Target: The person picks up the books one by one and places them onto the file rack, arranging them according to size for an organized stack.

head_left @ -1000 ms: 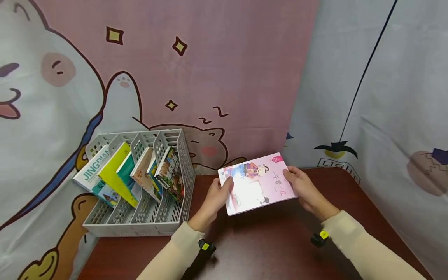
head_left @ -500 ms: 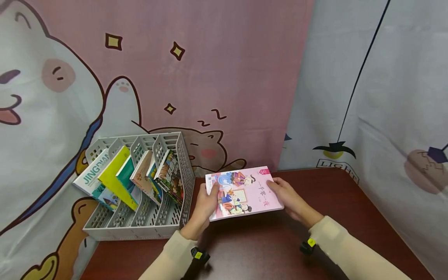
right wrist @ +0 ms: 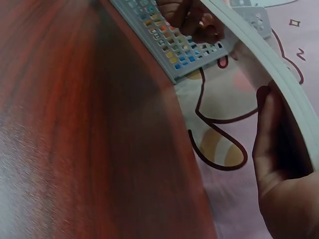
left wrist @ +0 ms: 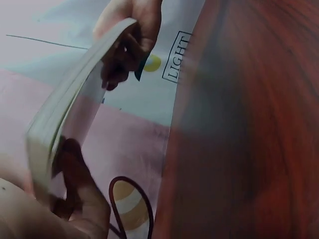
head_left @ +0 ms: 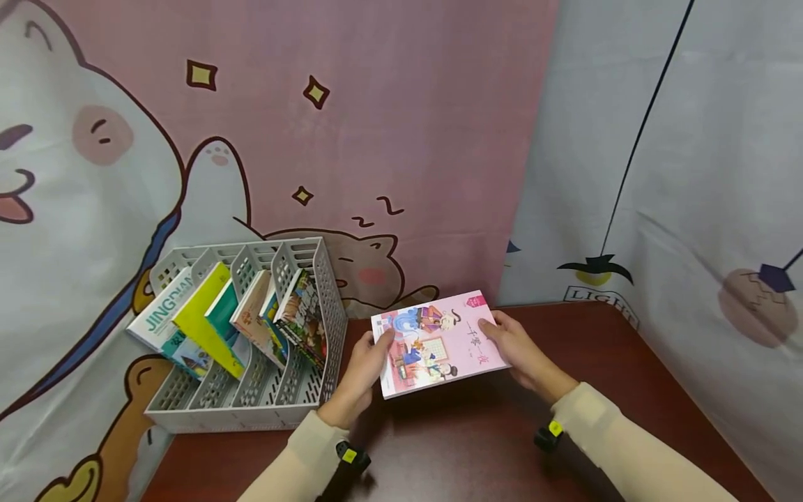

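Note:
A pink paperback book [head_left: 442, 341] with a colourful illustrated cover is held above the table, its cover turned up toward the head camera. My left hand [head_left: 362, 369] grips its left edge, thumb on the cover and fingers underneath. At the opposite edge my right hand [head_left: 523, 352] holds it the same way. In the left wrist view the page edges of the book [left wrist: 65, 99] show between both hands, slightly bowed. The right wrist view shows the fingers [right wrist: 269, 129] of the right hand against the underside of the book [right wrist: 279, 74].
To the left stands a grey slotted file rack [head_left: 238, 418] with several compartments. Books lean in it, among them a yellow book [head_left: 203, 317] and a white JINGDIAN book [head_left: 166, 321]. The dark red table [head_left: 452, 453] meets a printed curtain [head_left: 408, 139] behind.
Both hands have brought the book left and a little lower over the last second. Glare on the cover has mostly gone; in the last half second the book tilted slightly.

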